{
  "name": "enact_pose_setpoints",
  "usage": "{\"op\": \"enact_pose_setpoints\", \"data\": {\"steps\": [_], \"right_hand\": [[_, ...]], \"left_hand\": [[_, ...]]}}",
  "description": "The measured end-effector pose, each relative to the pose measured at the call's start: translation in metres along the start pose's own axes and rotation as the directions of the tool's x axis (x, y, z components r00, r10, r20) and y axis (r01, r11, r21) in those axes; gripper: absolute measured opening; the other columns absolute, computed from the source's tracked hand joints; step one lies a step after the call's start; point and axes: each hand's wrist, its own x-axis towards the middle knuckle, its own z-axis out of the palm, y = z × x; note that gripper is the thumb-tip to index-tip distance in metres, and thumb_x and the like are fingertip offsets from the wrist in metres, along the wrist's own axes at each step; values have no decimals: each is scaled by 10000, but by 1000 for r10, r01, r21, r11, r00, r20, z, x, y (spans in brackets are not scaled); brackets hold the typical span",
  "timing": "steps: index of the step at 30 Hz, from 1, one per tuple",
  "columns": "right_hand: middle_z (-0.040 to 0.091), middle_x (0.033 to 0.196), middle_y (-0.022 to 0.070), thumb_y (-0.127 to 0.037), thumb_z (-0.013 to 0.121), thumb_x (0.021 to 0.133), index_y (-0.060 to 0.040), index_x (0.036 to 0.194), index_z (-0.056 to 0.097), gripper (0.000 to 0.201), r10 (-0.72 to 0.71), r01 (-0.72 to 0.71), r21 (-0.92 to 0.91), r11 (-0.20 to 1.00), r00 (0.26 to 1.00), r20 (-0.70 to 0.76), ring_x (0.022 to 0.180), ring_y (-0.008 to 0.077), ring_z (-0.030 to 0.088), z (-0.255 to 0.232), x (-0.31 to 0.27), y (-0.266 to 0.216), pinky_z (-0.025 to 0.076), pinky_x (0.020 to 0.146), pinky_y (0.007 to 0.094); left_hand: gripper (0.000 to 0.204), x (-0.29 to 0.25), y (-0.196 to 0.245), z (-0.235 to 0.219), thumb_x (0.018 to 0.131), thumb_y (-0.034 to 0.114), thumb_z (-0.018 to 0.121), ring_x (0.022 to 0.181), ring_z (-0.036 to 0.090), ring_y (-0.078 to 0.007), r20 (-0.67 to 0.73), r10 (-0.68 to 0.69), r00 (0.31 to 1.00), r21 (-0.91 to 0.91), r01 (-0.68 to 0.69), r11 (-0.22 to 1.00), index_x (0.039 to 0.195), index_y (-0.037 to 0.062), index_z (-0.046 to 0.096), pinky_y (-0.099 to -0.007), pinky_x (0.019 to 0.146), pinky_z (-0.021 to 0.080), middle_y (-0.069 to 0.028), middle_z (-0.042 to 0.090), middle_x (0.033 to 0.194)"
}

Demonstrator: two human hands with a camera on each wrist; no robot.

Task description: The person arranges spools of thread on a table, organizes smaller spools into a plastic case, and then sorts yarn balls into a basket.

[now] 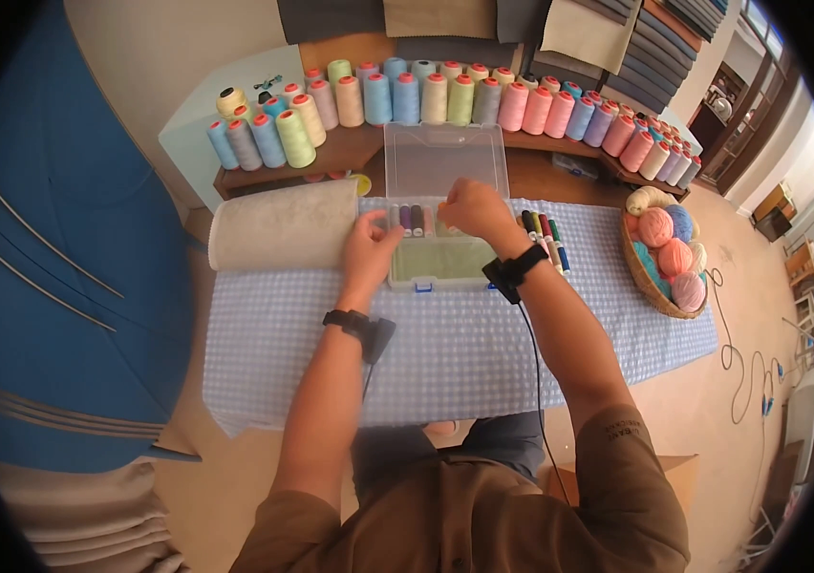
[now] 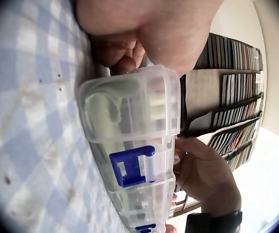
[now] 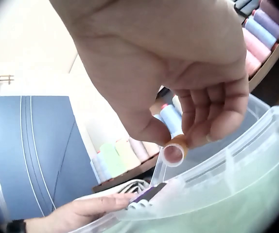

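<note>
A clear plastic box [image 1: 439, 284] with blue latches lies on the blue-and-white checked cloth, its lid [image 1: 445, 158] raised at the back. Over the back compartments, my right hand [image 1: 480, 210] pinches a small orange thread spool [image 3: 174, 150] between thumb and fingers, its hollow white end facing the right wrist camera. Beside the box's left end is my left hand [image 1: 369, 250], fingertips right at the rim near several small spools, among them a purple spool [image 1: 406, 220]. Green material [image 1: 440, 258] shows in the front compartment.
Several small dark and coloured spools [image 1: 546, 234] lie right of the box. A yarn basket [image 1: 660, 294] stands farther right. Large thread cones [image 1: 378, 100] line the raised shelf behind. A rolled pale fabric [image 1: 278, 227] lies at left. Cables trail from both wrists.
</note>
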Motion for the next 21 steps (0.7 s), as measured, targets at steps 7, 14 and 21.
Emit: {"op": "enact_pose_setpoints", "data": {"steps": [7, 14, 21], "right_hand": [[752, 960, 226, -261, 705, 840, -46, 998, 749, 270, -81, 83, 39, 996, 995, -65, 967, 408, 727, 31, 14, 20, 576, 859, 467], [751, 946, 207, -221, 678, 876, -39, 984, 753, 225, 17, 12, 84, 996, 942, -337, 935, 378, 732, -46, -30, 114, 571, 822, 448], [755, 880, 192, -279, 763, 788, -28, 934, 756, 290, 273, -279, -13, 960, 947, -172, 862, 334, 744, -79, -92, 188, 574, 792, 402]], "left_hand": [[449, 1, -5, 1, 911, 179, 779, 766, 627, -115, -9, 36, 999, 8, -36, 999, 1285, 9, 600, -279, 684, 494, -26, 667, 842], [428, -3, 2, 1, 908, 177, 775, 771, 630, -121, -27, 11, 1000, 29, -10, 1000, 1272, 17, 617, -284, 706, 504, -26, 669, 850], [430, -2, 0, 2, 911, 170, 770, 769, 612, -106, -24, 10, 1000, 23, -10, 1000, 1283, 19, 614, -276, 703, 493, -13, 649, 839]]}}
